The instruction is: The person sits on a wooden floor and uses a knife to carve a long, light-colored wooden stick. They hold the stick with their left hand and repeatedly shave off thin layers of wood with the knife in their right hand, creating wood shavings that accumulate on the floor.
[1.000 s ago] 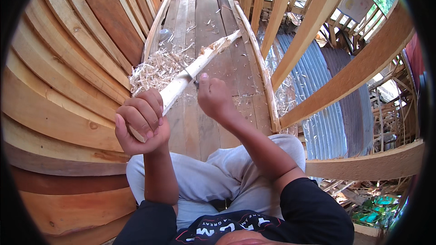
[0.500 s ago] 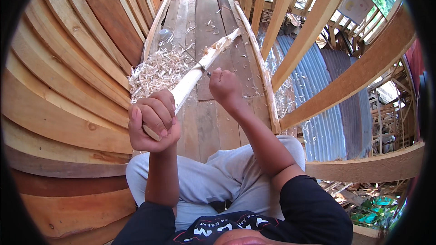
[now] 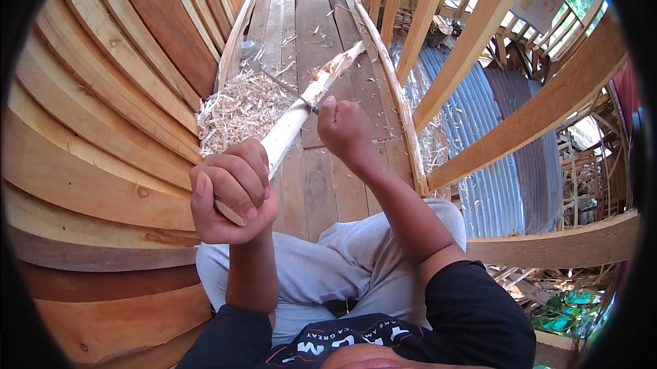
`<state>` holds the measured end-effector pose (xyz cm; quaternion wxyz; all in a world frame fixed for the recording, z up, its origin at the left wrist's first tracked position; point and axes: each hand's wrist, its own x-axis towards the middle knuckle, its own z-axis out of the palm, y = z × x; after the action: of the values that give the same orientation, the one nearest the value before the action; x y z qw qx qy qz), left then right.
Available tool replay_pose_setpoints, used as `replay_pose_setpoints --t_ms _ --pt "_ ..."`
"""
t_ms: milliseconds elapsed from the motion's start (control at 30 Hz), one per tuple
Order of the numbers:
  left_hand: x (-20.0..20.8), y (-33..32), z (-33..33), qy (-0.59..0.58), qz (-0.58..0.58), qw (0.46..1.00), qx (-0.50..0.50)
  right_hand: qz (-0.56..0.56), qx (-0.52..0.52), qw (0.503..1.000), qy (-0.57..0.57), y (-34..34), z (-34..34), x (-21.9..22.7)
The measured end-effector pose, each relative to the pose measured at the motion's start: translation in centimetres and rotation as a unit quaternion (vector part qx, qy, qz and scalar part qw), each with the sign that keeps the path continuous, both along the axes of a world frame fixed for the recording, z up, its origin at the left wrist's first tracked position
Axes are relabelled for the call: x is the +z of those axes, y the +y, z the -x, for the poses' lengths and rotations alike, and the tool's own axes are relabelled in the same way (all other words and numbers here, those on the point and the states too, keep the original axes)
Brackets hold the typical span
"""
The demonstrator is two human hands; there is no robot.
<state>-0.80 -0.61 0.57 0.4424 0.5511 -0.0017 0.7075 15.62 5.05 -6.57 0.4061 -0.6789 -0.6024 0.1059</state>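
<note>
My left hand (image 3: 231,191) is wrapped round the near end of a pale, peeled wooden pole (image 3: 290,122), and the cut end pokes out below the fingers. From there the pole slants away to the upper right, with brown bark patches towards its far end. My right hand (image 3: 344,131) is a closed fist round the handle of a knife (image 3: 280,84), which the fingers hide. Its long, thin blade crosses the pole around the middle and points to the upper left.
Curled wood shavings (image 3: 239,112) lie heaped on the plank floor (image 3: 311,184) left of the pole. A small clear cup (image 3: 249,48) is beyond them. Upright boards (image 3: 89,184) line the left side; wooden railing slats (image 3: 472,40) stand on the right, with corrugated metal sheets (image 3: 472,143) below.
The knife blade has turned, so more of its flat side shows across the pole. My left hand sits slightly lower in view. Both grips stay the same.
</note>
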Motion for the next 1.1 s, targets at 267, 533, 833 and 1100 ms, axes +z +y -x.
replay_pose_setpoints --t_ms 267,533,833,1100 --pt "0.4 -0.4 0.5 -0.011 0.02 1.0 0.011 0.042 -0.017 0.999 -0.015 0.3 0.0 -0.1" --pt "1.1 -1.2 -0.4 0.005 -0.002 1.0 0.016 0.094 -0.025 0.995 0.001 -0.5 -0.3 2.2" --pt "1.6 -1.6 0.7 0.012 -0.013 1.0 0.02 0.127 0.025 0.991 0.036 0.2 -1.0 1.3" --pt "2.2 -1.5 -0.4 0.025 -0.042 0.999 -0.003 0.075 -0.091 0.99 0.077 2.7 -5.1 -2.9"
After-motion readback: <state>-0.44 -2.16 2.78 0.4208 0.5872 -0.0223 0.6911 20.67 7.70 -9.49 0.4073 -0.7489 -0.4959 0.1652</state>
